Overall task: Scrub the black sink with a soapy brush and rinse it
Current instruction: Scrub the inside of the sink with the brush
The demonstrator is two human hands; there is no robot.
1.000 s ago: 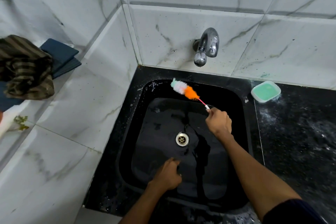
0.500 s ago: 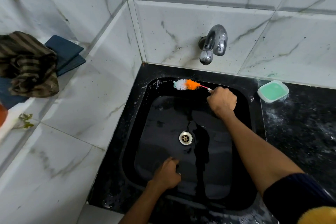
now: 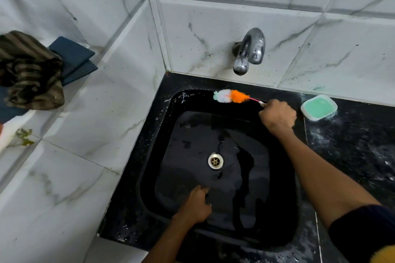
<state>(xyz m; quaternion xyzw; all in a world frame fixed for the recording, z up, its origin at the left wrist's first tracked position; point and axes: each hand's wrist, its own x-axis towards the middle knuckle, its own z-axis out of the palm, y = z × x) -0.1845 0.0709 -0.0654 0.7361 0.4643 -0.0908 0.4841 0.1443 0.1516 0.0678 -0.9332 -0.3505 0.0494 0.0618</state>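
Observation:
The black sink (image 3: 162,134) is wet, with a metal drain (image 3: 215,161) in its middle. My right hand (image 3: 277,115) grips the thin pink handle of a brush with white, green and orange bristles (image 3: 232,96). The bristles lie along the sink's back rim, under the tap (image 3: 249,51). My left hand (image 3: 197,204) rests on the near inner wall of the basin with its fingers curled, holding nothing that I can see.
A white dish of green soap (image 3: 319,107) stands on the black counter right of the sink. White marble tiles rise behind and to the left. A striped cloth (image 3: 30,70) and folded blue cloths (image 3: 72,57) lie on the left ledge.
My right hand has carried the brush from the basin's back wall up onto the back rim and turned it flat, then slid it slightly right. My left hand has stayed in place.

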